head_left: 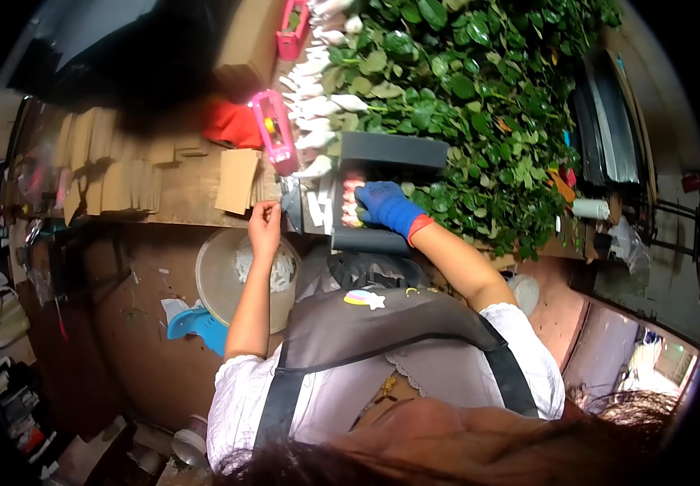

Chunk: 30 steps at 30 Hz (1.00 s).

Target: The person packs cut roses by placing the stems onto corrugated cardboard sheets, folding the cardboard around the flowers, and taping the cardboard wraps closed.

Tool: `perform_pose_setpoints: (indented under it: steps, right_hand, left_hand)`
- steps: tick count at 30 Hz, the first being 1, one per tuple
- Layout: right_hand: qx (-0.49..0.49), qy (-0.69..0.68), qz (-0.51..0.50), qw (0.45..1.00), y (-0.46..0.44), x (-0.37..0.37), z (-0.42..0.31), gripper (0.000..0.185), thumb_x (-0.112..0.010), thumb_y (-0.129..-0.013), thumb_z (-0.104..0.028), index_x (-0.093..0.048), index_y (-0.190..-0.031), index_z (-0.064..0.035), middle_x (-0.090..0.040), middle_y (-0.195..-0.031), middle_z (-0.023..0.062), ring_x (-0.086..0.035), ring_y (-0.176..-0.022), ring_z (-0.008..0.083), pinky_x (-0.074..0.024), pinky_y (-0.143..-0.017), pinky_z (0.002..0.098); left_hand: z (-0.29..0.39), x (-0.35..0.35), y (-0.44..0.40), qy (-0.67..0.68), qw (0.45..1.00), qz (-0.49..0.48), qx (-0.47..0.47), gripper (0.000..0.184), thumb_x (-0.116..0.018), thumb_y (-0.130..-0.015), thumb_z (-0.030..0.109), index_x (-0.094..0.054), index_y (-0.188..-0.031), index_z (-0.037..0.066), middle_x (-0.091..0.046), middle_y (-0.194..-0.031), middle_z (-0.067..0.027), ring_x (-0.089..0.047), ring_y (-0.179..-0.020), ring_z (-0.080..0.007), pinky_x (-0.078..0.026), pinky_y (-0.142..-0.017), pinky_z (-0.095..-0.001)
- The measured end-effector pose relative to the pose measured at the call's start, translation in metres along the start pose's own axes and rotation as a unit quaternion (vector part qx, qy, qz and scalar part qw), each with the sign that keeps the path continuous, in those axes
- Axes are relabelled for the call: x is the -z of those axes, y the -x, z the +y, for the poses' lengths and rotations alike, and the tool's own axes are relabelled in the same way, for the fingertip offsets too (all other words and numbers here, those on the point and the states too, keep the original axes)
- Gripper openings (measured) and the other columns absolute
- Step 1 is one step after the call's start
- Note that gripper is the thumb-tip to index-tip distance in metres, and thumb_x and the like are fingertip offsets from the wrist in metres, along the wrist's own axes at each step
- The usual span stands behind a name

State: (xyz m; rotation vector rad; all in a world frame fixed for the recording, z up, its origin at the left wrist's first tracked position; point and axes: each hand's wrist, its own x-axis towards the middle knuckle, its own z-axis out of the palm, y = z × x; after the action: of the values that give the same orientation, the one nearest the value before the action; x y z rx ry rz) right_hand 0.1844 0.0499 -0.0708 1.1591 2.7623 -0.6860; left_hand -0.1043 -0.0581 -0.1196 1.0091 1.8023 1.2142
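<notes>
My left hand (265, 223) is bare and held over the table's front edge with its fingertips pinched together. Anything between them is too small to make out. Beside it on the table lie a brown cardboard piece (237, 180) and a grey tool (291, 204) that looks like scissors. My right hand (384, 204), in a blue knitted glove, has its fingers curled over a short row of pink rose buds (352, 202). Dark padded blocks stand on both sides of these buds, the upper block (394, 151) behind and the lower block (374, 240) in front. White strips (319, 209) lie left of the buds.
Leafy rose stems (479, 105) cover the table's right side, with white-wrapped heads (315, 105) along their left. A pink tape dispenser (274, 132), red cloth (231, 123) and cardboard stacks (115, 174) sit at left. Below the edge stands a bin (214, 271) holding white scraps.
</notes>
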Motion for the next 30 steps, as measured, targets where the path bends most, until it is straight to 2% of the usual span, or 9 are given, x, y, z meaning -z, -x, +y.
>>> perform_pose_setpoints:
  steps: [6, 8, 12, 16, 18, 20, 22, 27, 30]
  right_hand:
    - [0.056, -0.065, -0.001, 0.996, -0.005, -0.001, 0.015, 0.039, -0.07, -0.081, -0.047, -0.068, -0.094, -0.0095, -0.069, -0.09, 0.0175, -0.067, -0.081, 0.0393, -0.053, -0.07, 0.049]
    - [0.029, -0.066, -0.094, 0.993, 0.004, 0.038, -0.005, 0.042, -0.064, -0.089, -0.045, -0.07, -0.119, -0.0152, -0.069, -0.121, 0.0127, -0.068, -0.099, 0.0353, -0.0548, -0.086, 0.0435]
    - [-0.017, -0.255, 0.126, 0.959, 0.031, 0.066, -0.047, 0.032, -0.064, -0.093, -0.03, -0.071, -0.116, -0.0101, -0.07, -0.117, 0.0164, -0.067, -0.104, 0.0358, -0.0536, -0.089, 0.0431]
    - [0.008, -0.17, 0.219, 0.961, 0.053, 0.06, -0.058, 0.03, -0.066, -0.091, -0.024, -0.07, -0.116, -0.0093, -0.07, -0.108, 0.0158, -0.067, -0.096, 0.0357, -0.0536, -0.085, 0.0429]
    - [-0.006, -0.16, 0.182, 0.97, 0.068, 0.055, -0.059, 0.028, -0.067, -0.091, -0.022, -0.07, -0.115, -0.0088, -0.07, -0.104, 0.0162, -0.067, -0.094, 0.036, -0.0535, -0.083, 0.0433]
    - [-0.01, -0.178, 0.205, 0.962, 0.074, 0.051, -0.058, 0.026, -0.067, -0.09, -0.02, -0.07, -0.113, -0.0084, -0.069, -0.101, 0.0165, -0.067, -0.091, 0.0369, -0.0536, -0.081, 0.0441]
    - [-0.012, -0.164, 0.231, 0.959, 0.075, 0.048, -0.056, 0.026, -0.067, -0.09, -0.02, -0.07, -0.113, -0.008, -0.069, -0.1, 0.0165, -0.067, -0.09, 0.037, -0.0538, -0.081, 0.0441]
    - [-0.002, -0.164, 0.211, 0.964, 0.072, 0.045, -0.053, 0.026, -0.065, -0.092, -0.022, -0.069, -0.113, -0.0079, -0.069, -0.103, 0.017, -0.067, -0.091, 0.0373, -0.054, -0.08, 0.0442]
    - [-0.006, -0.166, 0.169, 0.972, 0.072, 0.047, -0.052, 0.027, -0.062, -0.093, -0.024, -0.069, -0.115, -0.0084, -0.07, -0.106, 0.017, -0.067, -0.094, 0.0367, -0.054, -0.082, 0.0444]
  left_hand:
    - [0.051, 0.019, -0.038, 0.042, 0.99, 0.074, -0.112, 0.011, -0.066, -0.096, 0.011, -0.066, -0.104, 0.004, -0.068, -0.089, -0.0024, -0.062, -0.08, -0.009, -0.051, -0.073, -0.0259]
    - [0.094, 0.03, -0.069, -0.028, 0.982, 0.096, -0.161, 0.01, -0.067, -0.094, 0.01, -0.066, -0.101, 0.003, -0.068, -0.091, -0.0067, -0.065, -0.083, -0.0173, -0.052, -0.074, -0.0292]
    - [0.196, 0.055, -0.143, -0.161, 0.853, 0.22, -0.446, 0.015, -0.068, -0.087, 0.0, -0.067, -0.101, 0.005, -0.064, -0.109, -0.012, -0.06, -0.105, -0.0292, -0.048, -0.094, -0.0389]
    - [0.321, 0.096, -0.165, -0.211, 0.643, 0.348, -0.649, 0.046, -0.08, -0.079, 0.01, -0.061, -0.121, 0.007, -0.053, -0.132, -0.0146, -0.048, -0.121, -0.034, -0.038, -0.104, -0.047]
    - [0.359, 0.115, -0.183, -0.349, 0.662, 0.359, -0.558, 0.077, -0.086, -0.075, 0.025, -0.048, -0.141, 0.011, -0.053, -0.133, -0.0124, -0.049, -0.122, -0.0332, -0.036, -0.105, -0.0504]
    - [0.377, 0.141, -0.198, -0.548, 0.708, 0.242, -0.373, 0.08, -0.085, -0.075, 0.023, -0.043, -0.143, 0.011, -0.061, -0.123, -0.0142, -0.058, -0.116, -0.0346, -0.043, -0.099, -0.0495]
    - [0.376, 0.161, -0.212, -0.563, 0.737, 0.124, -0.354, 0.071, -0.082, -0.078, 0.017, -0.046, -0.139, 0.011, -0.066, -0.11, -0.0169, -0.064, -0.103, -0.0377, -0.049, -0.091, -0.0486]
    - [0.381, 0.162, -0.182, -0.528, 0.601, 0.323, -0.505, 0.053, -0.081, -0.078, 0.017, -0.063, -0.127, 0.015, -0.06, -0.13, -0.0107, -0.055, -0.122, -0.031, -0.05, -0.096, -0.0419]
    - [0.378, 0.171, -0.203, -0.556, 0.602, 0.253, -0.515, 0.046, -0.08, -0.079, 0.017, -0.067, -0.122, 0.013, -0.062, -0.127, -0.0102, -0.056, -0.12, -0.0306, -0.051, -0.097, -0.0416]
